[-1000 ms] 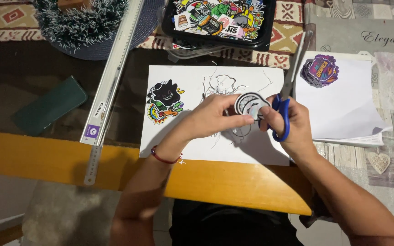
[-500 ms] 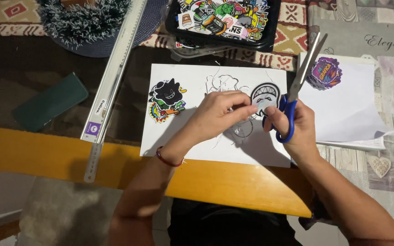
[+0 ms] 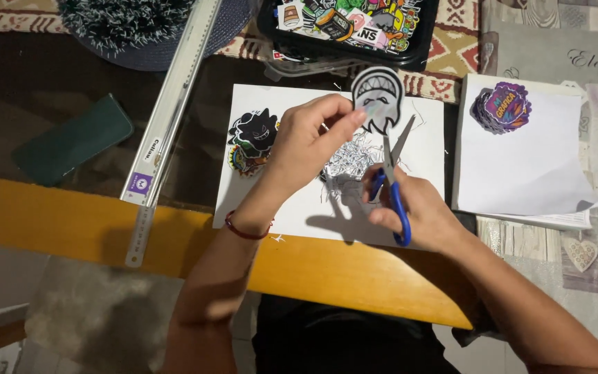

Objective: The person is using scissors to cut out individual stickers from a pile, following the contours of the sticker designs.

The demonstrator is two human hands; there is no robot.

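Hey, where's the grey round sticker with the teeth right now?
In the head view, the grey sticker is pinched in the left hand, raised over the white sheet, just above the open blue-handled scissors in the right hand.

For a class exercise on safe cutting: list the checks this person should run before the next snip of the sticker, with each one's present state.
1. Left hand grips the grey sticker firmly at its edge: ok.
2. Right hand has fingers through the blue scissors handles: ok.
3. Blades open, tips below the sticker: ok.
4. Left fingers away from the blades: ok.
5. Paper scraps lie on the white sheet: ok.
6. Cut line visible: cannot tell.
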